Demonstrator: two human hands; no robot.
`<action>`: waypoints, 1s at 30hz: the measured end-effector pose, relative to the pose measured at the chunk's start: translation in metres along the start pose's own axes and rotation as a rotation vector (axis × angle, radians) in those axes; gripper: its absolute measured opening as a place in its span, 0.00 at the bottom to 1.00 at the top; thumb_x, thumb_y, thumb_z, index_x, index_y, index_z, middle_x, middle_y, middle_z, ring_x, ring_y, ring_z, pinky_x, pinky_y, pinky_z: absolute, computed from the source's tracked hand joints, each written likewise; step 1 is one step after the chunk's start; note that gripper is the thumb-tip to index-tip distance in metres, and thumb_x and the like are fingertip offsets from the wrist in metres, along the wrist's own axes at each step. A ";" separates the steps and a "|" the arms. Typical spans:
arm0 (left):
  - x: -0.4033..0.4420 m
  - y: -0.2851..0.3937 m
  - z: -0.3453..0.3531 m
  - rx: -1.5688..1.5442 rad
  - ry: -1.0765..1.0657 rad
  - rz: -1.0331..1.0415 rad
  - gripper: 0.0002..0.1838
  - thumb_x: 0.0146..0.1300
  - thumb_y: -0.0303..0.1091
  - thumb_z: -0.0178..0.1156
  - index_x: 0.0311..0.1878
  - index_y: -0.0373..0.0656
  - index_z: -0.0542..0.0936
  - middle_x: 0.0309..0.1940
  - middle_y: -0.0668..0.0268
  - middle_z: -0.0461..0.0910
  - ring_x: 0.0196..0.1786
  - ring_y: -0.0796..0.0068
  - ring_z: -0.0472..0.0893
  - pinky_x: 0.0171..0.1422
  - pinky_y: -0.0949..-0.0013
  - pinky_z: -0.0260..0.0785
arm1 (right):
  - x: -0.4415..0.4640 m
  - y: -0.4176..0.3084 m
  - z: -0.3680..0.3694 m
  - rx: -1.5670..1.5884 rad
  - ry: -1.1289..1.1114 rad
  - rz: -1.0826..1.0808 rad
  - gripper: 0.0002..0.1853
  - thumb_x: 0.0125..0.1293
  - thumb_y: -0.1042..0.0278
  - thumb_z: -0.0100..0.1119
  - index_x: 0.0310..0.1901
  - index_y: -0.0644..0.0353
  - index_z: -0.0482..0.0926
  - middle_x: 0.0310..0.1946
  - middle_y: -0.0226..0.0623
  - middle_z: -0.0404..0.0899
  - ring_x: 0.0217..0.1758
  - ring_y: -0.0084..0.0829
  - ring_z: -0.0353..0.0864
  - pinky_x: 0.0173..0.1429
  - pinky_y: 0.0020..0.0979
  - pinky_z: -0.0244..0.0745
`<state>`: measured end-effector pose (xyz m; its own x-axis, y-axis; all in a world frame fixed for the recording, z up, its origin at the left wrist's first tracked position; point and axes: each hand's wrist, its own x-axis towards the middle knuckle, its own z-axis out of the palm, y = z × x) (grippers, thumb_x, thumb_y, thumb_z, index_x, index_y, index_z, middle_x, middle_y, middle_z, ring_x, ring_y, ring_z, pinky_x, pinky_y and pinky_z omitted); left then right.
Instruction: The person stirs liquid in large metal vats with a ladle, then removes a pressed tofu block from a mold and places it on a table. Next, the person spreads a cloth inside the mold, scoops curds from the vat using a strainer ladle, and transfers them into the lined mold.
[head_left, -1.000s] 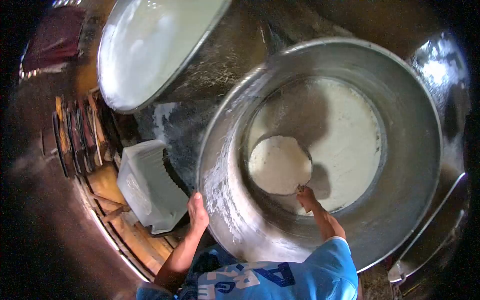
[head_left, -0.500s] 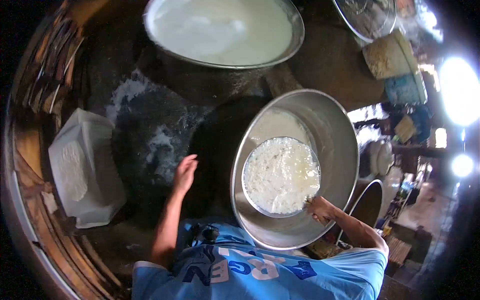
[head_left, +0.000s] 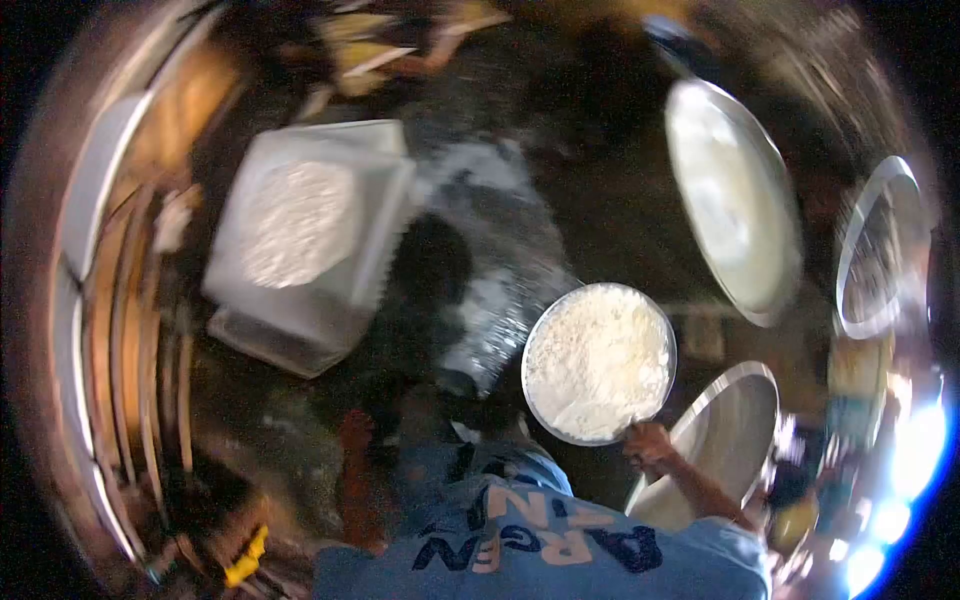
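Observation:
A round metal pan (head_left: pixel 600 363) heaped with white, lumpy material hangs in front of my body, above the dark floor. My right hand (head_left: pixel 650 445) is closed on its handle at the lower right edge. Low beside my body on the left, my left hand (head_left: pixel 357 430) is dark and smeared by motion, so its fingers cannot be made out; nothing shows in it. To the upper left stands a translucent plastic bin (head_left: pixel 385 165) with a mound of white material (head_left: pixel 300 225) inside. Behind my right hand is the large metal vessel (head_left: pixel 728 430), partly hidden by my arm.
A wide basin of white liquid (head_left: pixel 735 210) is at the upper right, with another round metal-rimmed container (head_left: pixel 880 250) farther right. Stacked wooden boards (head_left: pixel 130 340) line the left side. A wet, pale patch (head_left: pixel 495 300) marks the floor. Something yellow (head_left: pixel 245 558) lies at lower left.
The view has swung left toward the bin. The filled pan has come up out of the large vessel and away from it. My left hand has left the vessel's rim and dropped lower.

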<state>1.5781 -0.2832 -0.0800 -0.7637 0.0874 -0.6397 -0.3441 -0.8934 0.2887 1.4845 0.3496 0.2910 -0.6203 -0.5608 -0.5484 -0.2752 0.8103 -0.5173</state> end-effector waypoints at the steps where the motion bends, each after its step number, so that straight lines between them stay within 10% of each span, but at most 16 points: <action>1: -0.035 -0.020 -0.019 -0.554 -0.406 -0.178 0.17 0.66 0.48 0.46 0.46 0.45 0.73 0.34 0.65 0.73 0.32 0.67 0.73 0.34 0.63 0.68 | 0.011 0.026 0.028 0.206 0.002 0.068 0.13 0.46 0.64 0.62 0.31 0.62 0.76 0.25 0.33 0.74 0.29 0.32 0.76 0.31 0.34 0.72; 4: -0.134 -0.071 0.013 -0.258 0.162 0.128 0.17 0.66 0.48 0.47 0.48 0.45 0.72 0.34 0.65 0.73 0.32 0.68 0.73 0.34 0.64 0.68 | 0.071 -0.003 0.048 0.569 0.112 0.112 0.16 0.48 0.58 0.60 0.33 0.62 0.76 0.26 0.36 0.75 0.29 0.33 0.75 0.31 0.34 0.71; 5: -0.160 -0.071 0.048 -0.260 0.227 0.164 0.17 0.65 0.47 0.47 0.48 0.45 0.72 0.34 0.65 0.73 0.32 0.68 0.73 0.34 0.64 0.68 | 0.112 -0.054 -0.017 0.809 0.009 0.467 0.15 0.49 0.59 0.59 0.33 0.63 0.77 0.27 0.35 0.74 0.26 0.31 0.73 0.29 0.33 0.68; 7: -0.212 -0.078 0.046 -0.318 0.239 0.232 0.17 0.65 0.47 0.47 0.49 0.45 0.72 0.35 0.65 0.73 0.33 0.68 0.73 0.34 0.64 0.68 | 0.217 -0.009 0.091 0.635 -0.076 0.433 0.15 0.48 0.68 0.59 0.39 0.62 0.74 0.22 0.29 0.68 0.21 0.24 0.68 0.24 0.31 0.66; 8: -0.236 -0.083 0.051 -0.359 0.241 0.262 0.17 0.65 0.47 0.47 0.49 0.45 0.72 0.35 0.65 0.73 0.33 0.68 0.73 0.33 0.65 0.68 | 0.229 -0.140 -0.004 1.279 -0.017 0.309 0.13 0.50 0.69 0.57 0.40 0.59 0.73 0.22 0.29 0.67 0.19 0.23 0.66 0.23 0.29 0.66; 11: -0.272 -0.106 0.048 -0.467 0.158 0.335 0.18 0.65 0.47 0.47 0.50 0.46 0.71 0.35 0.64 0.73 0.33 0.68 0.73 0.33 0.65 0.68 | 0.325 -0.124 0.069 1.461 -0.115 -0.039 0.13 0.58 0.65 0.54 0.45 0.55 0.71 0.22 0.33 0.71 0.18 0.28 0.70 0.19 0.30 0.67; 17: -0.290 -0.095 0.089 -0.916 -0.256 0.220 0.18 0.65 0.46 0.48 0.53 0.46 0.70 0.36 0.64 0.73 0.33 0.69 0.73 0.33 0.66 0.67 | 0.567 -0.169 0.169 2.008 -0.358 0.259 0.11 0.54 0.71 0.60 0.38 0.58 0.70 0.21 0.35 0.72 0.19 0.32 0.72 0.21 0.35 0.70; 19: -0.342 -0.163 0.049 -0.848 -0.057 0.215 0.20 0.64 0.43 0.51 0.57 0.47 0.68 0.40 0.63 0.72 0.35 0.69 0.74 0.36 0.66 0.69 | 0.569 -0.183 0.179 1.608 -0.204 0.179 0.12 0.58 0.64 0.54 0.42 0.56 0.70 0.25 0.36 0.73 0.22 0.35 0.73 0.25 0.37 0.71; 21: -0.357 -0.181 0.059 -0.432 0.696 0.042 0.23 0.63 0.50 0.46 0.58 0.50 0.69 0.43 0.66 0.75 0.37 0.71 0.76 0.37 0.66 0.68 | 0.599 -0.178 0.209 1.681 -0.125 0.063 0.17 0.61 0.55 0.49 0.47 0.55 0.70 0.30 0.36 0.75 0.27 0.37 0.75 0.29 0.40 0.73; 24: -0.340 -0.183 0.083 -0.418 0.742 0.088 0.22 0.63 0.47 0.47 0.57 0.49 0.69 0.42 0.66 0.75 0.37 0.72 0.76 0.37 0.67 0.68 | 0.602 -0.217 0.166 1.986 -0.006 0.402 0.05 0.55 0.71 0.58 0.30 0.56 0.71 0.18 0.35 0.70 0.15 0.32 0.69 0.17 0.36 0.67; 30: -0.286 -0.157 0.102 -0.129 0.646 0.197 0.20 0.62 0.42 0.50 0.56 0.45 0.70 0.42 0.65 0.76 0.37 0.74 0.76 0.38 0.69 0.68 | 0.620 -0.176 0.083 0.913 0.454 0.793 0.20 0.51 0.55 0.61 0.41 0.60 0.72 0.28 0.39 0.76 0.25 0.38 0.78 0.27 0.42 0.74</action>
<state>1.7948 -0.1234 0.1303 -0.3122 -0.3268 -0.8921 -0.1336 -0.9145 0.3818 1.2097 -0.1547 -0.0125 -0.6246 0.2708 -0.7325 0.7679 0.3835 -0.5130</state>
